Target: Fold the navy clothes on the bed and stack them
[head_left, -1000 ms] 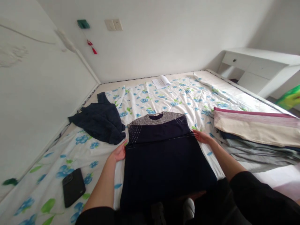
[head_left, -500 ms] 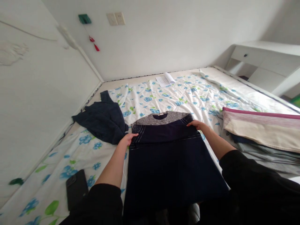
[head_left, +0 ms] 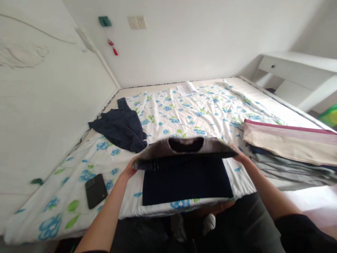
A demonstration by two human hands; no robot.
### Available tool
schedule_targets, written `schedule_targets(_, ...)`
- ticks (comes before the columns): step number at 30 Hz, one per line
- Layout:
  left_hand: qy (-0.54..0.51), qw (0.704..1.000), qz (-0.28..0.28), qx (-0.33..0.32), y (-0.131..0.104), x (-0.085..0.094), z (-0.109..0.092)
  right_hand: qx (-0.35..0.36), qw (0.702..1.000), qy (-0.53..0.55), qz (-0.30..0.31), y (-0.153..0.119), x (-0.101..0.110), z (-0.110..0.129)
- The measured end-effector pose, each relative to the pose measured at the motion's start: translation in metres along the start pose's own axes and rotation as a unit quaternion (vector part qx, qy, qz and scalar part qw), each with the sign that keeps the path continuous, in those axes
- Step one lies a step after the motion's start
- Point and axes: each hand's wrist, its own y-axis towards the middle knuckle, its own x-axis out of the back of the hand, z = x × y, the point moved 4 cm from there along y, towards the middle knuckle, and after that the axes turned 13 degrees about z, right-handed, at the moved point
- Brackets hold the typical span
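A dark navy sweater (head_left: 186,182) with a heathered grey yoke lies near the front edge of the bed, its grey neckline part raised toward me. My left hand (head_left: 129,169) is closed on the sweater's left shoulder side. On the opposite side, my right hand (head_left: 240,156) grips the right shoulder. The collar is blurred by motion, and the fingertips are partly hidden by the cloth. Part of the navy body lies flat below the raised collar. A crumpled dark blue garment (head_left: 122,126) rests beyond my left hand.
A black phone (head_left: 96,190) lies on the floral bedsheet (head_left: 155,123) at the left. Folded clothes (head_left: 286,140) are stacked at the right. White papers (head_left: 186,89) lie near the back wall. A white desk (head_left: 297,75) stands beyond the bed's right side.
Both hands have moved outward and raised the sweater's collar end off the bed. The body's lower edge, earlier hanging toward me, now lies on the bed. The camera view has shifted slightly.
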Motion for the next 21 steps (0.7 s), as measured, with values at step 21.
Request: schedule_targets(21,-0.009,0.983,-0.034,0.178,-0.207,-0.086,0.046,-0.219,0.973,0.067,-0.022,-0.152,-0.061,-0.038)
